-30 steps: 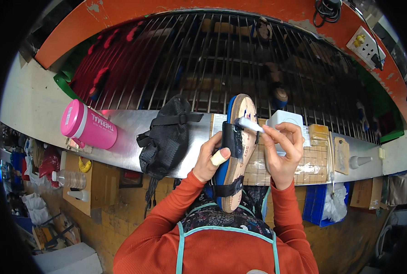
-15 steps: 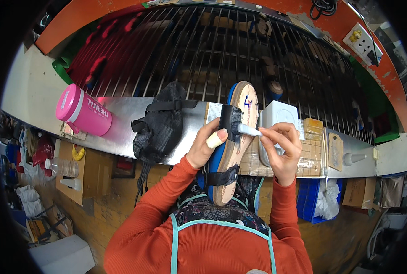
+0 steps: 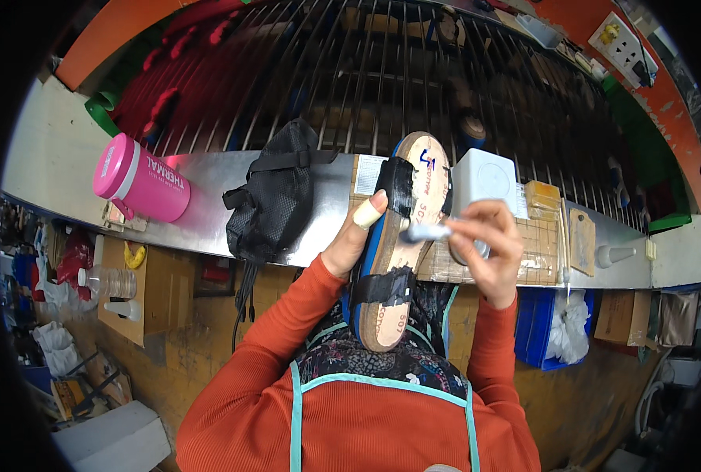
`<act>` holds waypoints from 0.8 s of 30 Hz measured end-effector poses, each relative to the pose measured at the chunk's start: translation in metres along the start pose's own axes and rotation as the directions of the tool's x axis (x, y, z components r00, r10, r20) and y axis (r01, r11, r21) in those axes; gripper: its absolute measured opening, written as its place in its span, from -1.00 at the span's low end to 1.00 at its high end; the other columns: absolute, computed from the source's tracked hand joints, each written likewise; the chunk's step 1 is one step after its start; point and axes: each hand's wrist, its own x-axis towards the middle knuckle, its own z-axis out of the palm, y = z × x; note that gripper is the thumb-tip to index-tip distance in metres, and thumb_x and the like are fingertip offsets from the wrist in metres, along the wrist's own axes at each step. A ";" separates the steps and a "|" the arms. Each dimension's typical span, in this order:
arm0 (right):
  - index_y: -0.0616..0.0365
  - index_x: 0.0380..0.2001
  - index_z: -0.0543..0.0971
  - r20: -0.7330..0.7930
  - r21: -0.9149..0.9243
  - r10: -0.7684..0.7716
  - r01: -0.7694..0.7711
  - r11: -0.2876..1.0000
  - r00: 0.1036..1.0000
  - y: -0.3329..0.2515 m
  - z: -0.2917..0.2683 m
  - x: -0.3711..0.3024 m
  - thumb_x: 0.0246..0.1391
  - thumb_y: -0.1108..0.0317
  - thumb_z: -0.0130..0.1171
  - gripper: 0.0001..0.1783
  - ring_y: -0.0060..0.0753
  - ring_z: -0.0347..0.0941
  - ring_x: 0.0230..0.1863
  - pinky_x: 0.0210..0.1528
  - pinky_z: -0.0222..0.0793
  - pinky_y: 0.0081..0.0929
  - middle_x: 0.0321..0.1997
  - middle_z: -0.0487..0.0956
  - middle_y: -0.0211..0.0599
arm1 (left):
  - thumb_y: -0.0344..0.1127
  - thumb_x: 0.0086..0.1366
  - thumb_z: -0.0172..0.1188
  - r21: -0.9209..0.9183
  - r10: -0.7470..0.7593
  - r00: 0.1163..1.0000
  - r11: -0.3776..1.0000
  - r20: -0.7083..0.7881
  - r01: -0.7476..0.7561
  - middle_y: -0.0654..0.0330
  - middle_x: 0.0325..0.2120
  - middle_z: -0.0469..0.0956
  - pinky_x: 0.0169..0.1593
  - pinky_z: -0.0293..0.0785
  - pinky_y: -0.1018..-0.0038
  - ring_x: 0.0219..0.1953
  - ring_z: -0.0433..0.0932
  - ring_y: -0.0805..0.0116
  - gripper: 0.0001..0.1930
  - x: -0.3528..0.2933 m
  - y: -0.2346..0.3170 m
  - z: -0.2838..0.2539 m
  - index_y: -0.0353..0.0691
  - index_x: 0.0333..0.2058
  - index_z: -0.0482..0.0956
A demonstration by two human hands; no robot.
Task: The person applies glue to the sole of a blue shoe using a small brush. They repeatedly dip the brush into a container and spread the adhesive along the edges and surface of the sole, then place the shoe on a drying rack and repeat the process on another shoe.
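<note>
Above the apron point(image 3: 398, 370), hands point(image 3: 346, 248) point(image 3: 494, 250) full: left, strapped sole point(image 3: 398, 256) (fingers hidden behind); right, blurred dark-tipped tool point(image 3: 429, 233)

A shiny metal bench point(image 3: 217, 169) adjoins a dark rack of long parallel metal bars point(image 3: 350, 79); beyond curves an orange-painted frame point(image 3: 99, 51), below spreads yellowish-brown floor point(image 3: 185, 370).
</note>
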 end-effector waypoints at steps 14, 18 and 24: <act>0.17 -0.28 0.71 -0.104 -0.063 0.149 -0.156 0.986 0.983 -0.001 0.027 -0.047 -0.05 0.52 0.35 -0.80 -0.64 0.41 -0.50 -0.27 0.25 -0.62 -0.29 0.50 -0.37 | 0.35 0.35 -0.23 0.007 0.094 0.981 0.996 -0.171 -0.094 0.00 0.10 0.44 0.13 0.44 0.41 0.07 0.49 0.31 -0.16 0.001 -0.012 -0.011 -0.34 0.26 0.22; 0.10 -0.24 0.72 -0.169 -0.190 0.093 -0.125 0.974 0.981 0.003 0.037 -0.039 -0.06 0.50 0.35 -0.76 -0.61 0.41 -0.46 -0.16 0.11 -0.57 -0.28 0.49 -0.38 | 0.31 0.37 -0.21 0.020 0.071 0.988 0.997 -0.140 -0.069 0.00 0.10 0.45 0.10 0.45 0.41 0.06 0.50 0.28 -0.20 0.001 -0.015 -0.014 -0.35 0.24 0.25; -0.02 -0.22 0.72 -0.199 -0.375 -0.031 -0.047 0.926 0.979 0.006 0.043 -0.025 -0.13 0.47 0.39 -0.69 -0.52 0.40 -0.29 -0.15 0.02 -0.49 -0.29 0.50 -0.42 | 0.28 0.37 -0.17 0.112 0.113 0.979 0.989 -0.171 -0.095 0.03 0.03 0.48 0.02 0.48 0.43 -0.01 0.52 0.33 -0.24 -0.002 -0.016 -0.019 -0.35 0.20 0.30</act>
